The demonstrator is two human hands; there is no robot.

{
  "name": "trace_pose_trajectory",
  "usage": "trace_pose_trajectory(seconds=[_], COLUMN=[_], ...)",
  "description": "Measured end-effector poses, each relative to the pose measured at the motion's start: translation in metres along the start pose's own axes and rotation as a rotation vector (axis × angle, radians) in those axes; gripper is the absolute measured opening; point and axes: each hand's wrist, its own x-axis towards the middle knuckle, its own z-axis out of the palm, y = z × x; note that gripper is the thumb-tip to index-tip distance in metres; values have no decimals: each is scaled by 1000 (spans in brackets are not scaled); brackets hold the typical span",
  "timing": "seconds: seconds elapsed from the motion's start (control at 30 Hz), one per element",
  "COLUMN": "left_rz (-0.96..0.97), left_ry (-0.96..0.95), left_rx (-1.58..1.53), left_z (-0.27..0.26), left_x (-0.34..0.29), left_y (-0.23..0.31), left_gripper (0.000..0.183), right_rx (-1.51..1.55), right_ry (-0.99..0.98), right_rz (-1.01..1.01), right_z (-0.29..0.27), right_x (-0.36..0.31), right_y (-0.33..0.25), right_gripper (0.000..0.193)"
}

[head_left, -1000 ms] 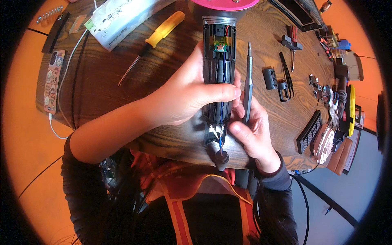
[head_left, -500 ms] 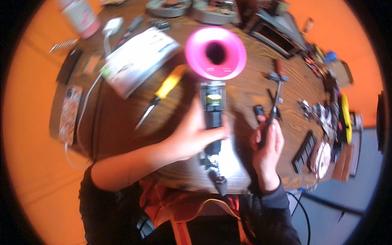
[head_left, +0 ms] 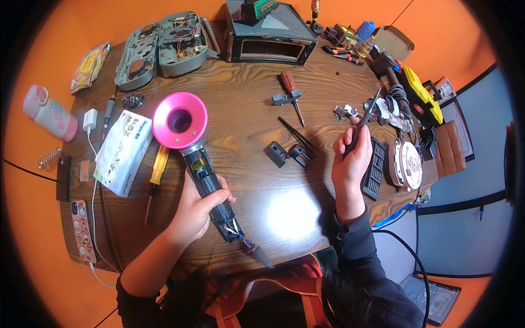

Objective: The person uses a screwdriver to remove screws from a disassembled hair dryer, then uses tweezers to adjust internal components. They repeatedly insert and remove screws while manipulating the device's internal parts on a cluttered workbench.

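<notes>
Left hand (head_left: 198, 206) wraps around dark handle of hair dryer (head_left: 201, 172), fingers closed on it. Dryer lies on wooden table (head_left: 246, 115), pink ring head (head_left: 179, 120) pointing away, wires exposed at handle's near end. Right hand (head_left: 351, 162) grips slim grey screwdriver (head_left: 365, 120), tip raised toward table's far right. Yellow-handled screwdriver (head_left: 157, 169) lies just left of dryer.

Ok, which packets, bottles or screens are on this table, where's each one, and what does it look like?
Tissue pack: left of the pink-headed hair dryer that the left hand holds; soft white rectangle.
Snack packet: far left corner; flat, yellow and orange.
Bottle: beyond the table's left edge; rounded, white and pink.
Phone: near left edge; long, patterned case showing, cable attached.
</notes>
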Motion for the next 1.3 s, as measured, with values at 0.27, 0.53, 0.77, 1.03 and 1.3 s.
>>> trace_pose_trajectory(seconds=[0.27,0.53,0.77,1.03,1.3], left_rz=[9,69,215,311,472], left_ry=[12,85,128,191,265], left_rx=[82,94,153,191,191], left_z=[3,6,5,7,1], left_x=[-2,-2,-2,-4,-6], left_y=[1,-4,-14,-21,-34], left_gripper=[52,52,36,21,41], right_rx=[-162,-211,-146,-153,-158], right_ry=[-4,-6,24,77,73], right_rz=[52,249,163,154,50], right_z=[-3,1,-2,-4,-6], right_x=[6,2,6,13,19], right_y=[11,33,36,36,44], right_gripper=[23,20,19,20,18])
